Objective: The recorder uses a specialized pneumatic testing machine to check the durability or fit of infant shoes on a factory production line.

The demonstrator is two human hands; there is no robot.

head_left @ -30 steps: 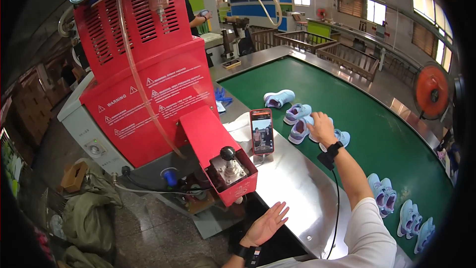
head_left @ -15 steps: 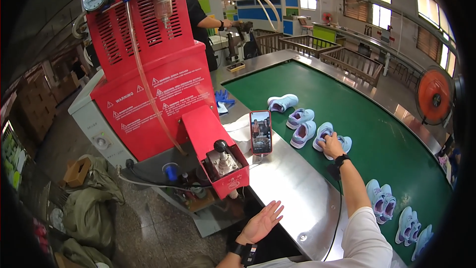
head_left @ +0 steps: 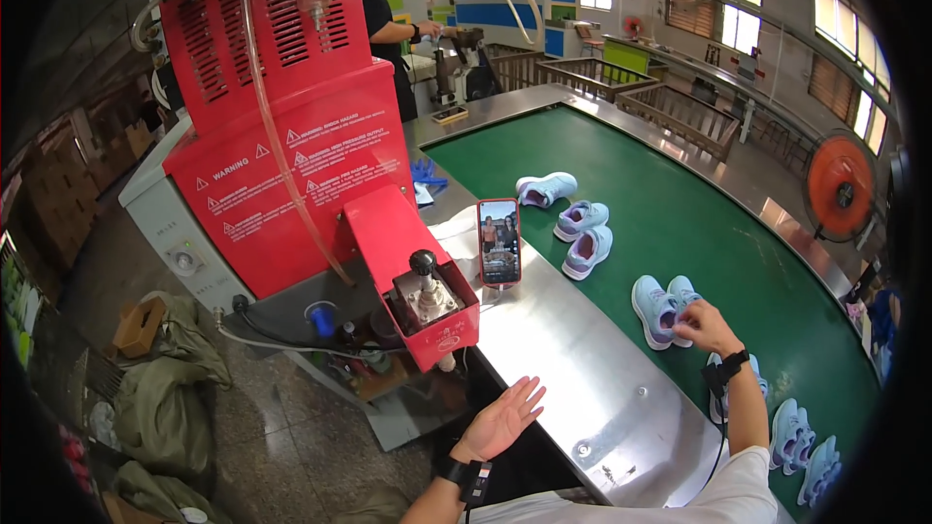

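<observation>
My left hand [head_left: 503, 420] is open, palm turned up and fingers stretched, above the near edge of the steel table and holding nothing. My right hand [head_left: 710, 328] reaches over the green belt [head_left: 621, 175], its bent fingers closed at the heel opening of a light blue sneaker [head_left: 684, 293]. Its mate, another light blue sneaker [head_left: 652, 311], stands close on the left, toe pointing away from me. The fingertips are partly lost against the lilac lining. Black straps circle both wrists, and a cable runs from the right one.
Several more sneakers [head_left: 588, 252] stand along the belt. A phone [head_left: 500, 243] leans upright on the steel table [head_left: 573, 369]. The red machine [head_left: 291, 165] with a lever box [head_left: 435, 315] fills the left. An orange fan [head_left: 841, 189] stands at right; a co-worker [head_left: 388, 29] is behind.
My right hand and the sneaker pair have come nearer to me; the pair now stands side by side with toes away. My left hand stays open.
</observation>
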